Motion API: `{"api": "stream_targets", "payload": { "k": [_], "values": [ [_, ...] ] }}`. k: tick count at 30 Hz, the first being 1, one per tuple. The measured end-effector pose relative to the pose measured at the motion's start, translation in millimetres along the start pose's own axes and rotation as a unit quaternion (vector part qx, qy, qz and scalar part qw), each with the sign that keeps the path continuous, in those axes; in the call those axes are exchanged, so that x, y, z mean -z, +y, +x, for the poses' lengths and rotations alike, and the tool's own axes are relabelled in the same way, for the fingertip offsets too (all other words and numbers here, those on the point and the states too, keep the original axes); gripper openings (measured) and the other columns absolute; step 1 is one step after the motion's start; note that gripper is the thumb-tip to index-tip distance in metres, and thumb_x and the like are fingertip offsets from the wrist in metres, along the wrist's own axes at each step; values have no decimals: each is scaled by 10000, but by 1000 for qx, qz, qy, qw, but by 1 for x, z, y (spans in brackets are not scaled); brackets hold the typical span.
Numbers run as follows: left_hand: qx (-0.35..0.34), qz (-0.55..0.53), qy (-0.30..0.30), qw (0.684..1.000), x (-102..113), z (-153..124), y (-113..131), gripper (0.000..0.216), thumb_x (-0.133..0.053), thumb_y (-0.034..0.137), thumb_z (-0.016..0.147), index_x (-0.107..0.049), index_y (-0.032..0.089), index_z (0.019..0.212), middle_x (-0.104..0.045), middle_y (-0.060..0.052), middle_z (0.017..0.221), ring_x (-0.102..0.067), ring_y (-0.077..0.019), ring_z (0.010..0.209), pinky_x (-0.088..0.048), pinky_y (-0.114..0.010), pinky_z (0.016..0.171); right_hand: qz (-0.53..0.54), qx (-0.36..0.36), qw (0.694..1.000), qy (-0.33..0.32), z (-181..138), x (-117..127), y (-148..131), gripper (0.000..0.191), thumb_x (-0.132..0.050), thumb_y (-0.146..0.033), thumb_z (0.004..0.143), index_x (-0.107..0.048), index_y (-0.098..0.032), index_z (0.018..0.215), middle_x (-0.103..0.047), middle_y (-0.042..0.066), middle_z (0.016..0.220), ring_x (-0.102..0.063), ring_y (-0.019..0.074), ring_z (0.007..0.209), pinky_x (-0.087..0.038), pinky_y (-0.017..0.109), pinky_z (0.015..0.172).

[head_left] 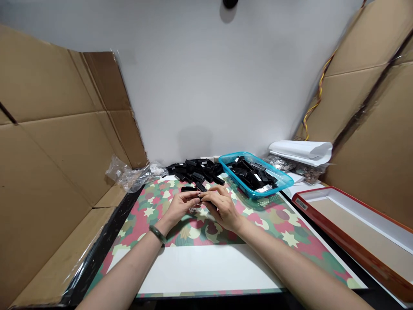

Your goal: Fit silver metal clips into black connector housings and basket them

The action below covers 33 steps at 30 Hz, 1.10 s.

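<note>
Over the middle of the patterned mat (148, 224), my left hand (180, 206) and my right hand (222, 207) meet at the fingertips. Between them is a small dark part, mostly hidden by the fingers. My right hand's fingers curl round a black piece (210, 207), of which only a bit shows under the palm. My left thumb and fingers pinch at its left end. Just beyond the fingers lie loose black plastic pieces (189, 189), and a larger heap of black plastic parts (196, 170) spreads out behind them.
A blue basket (254, 194) with more black parts stands at the back right. Clear plastic bags (132, 176) lie at the back left. An open red-edged box (355, 241) sits at the right, near white paper rolls (300, 150). Cardboard walls (58, 146) flank the table.
</note>
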<state>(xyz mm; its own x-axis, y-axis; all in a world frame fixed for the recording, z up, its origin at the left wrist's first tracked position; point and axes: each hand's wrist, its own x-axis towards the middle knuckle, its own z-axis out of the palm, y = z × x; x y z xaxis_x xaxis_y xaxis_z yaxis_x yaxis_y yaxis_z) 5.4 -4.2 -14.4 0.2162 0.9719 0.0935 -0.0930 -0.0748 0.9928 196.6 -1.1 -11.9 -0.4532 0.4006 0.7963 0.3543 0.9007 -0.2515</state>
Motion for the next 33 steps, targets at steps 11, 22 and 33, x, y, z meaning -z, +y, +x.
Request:
{"api": "stream_targets", "payload": {
  "k": [11, 22, 33],
  "values": [
    [-42, 54, 9, 998, 1, -4, 10, 320, -804, 437, 684, -804, 203, 902, -758, -97, 957, -686, -201, 786, -549, -286, 613, -34, 22, 999, 5, 2, 0, -5, 196, -443, -197, 987, -620, -228, 1065, -723, 60, 964, -593, 234, 963, -411, 405, 879],
    [-34, 49, 30, 998, -3, -3, 6, 324, -810, 431, 680, -799, 201, 909, -757, -96, 935, -681, -197, 760, -555, -295, 612, 51, -48, 997, 19, 0, -6, 1, 143, -567, -283, 932, -636, -217, 1038, -694, 85, 929, -601, 244, 930, -470, 399, 814],
    [-214, 154, 141, 954, -16, 0, -6, 208, -717, 361, 793, -803, 194, 883, -757, -108, 947, -700, -220, 848, -571, -307, 689, 448, -475, 746, 127, 5, -18, 3, 477, -838, -454, 628, -656, -196, 985, -718, 35, 841, -661, 189, 689, -487, 251, 492]
  ]
}}
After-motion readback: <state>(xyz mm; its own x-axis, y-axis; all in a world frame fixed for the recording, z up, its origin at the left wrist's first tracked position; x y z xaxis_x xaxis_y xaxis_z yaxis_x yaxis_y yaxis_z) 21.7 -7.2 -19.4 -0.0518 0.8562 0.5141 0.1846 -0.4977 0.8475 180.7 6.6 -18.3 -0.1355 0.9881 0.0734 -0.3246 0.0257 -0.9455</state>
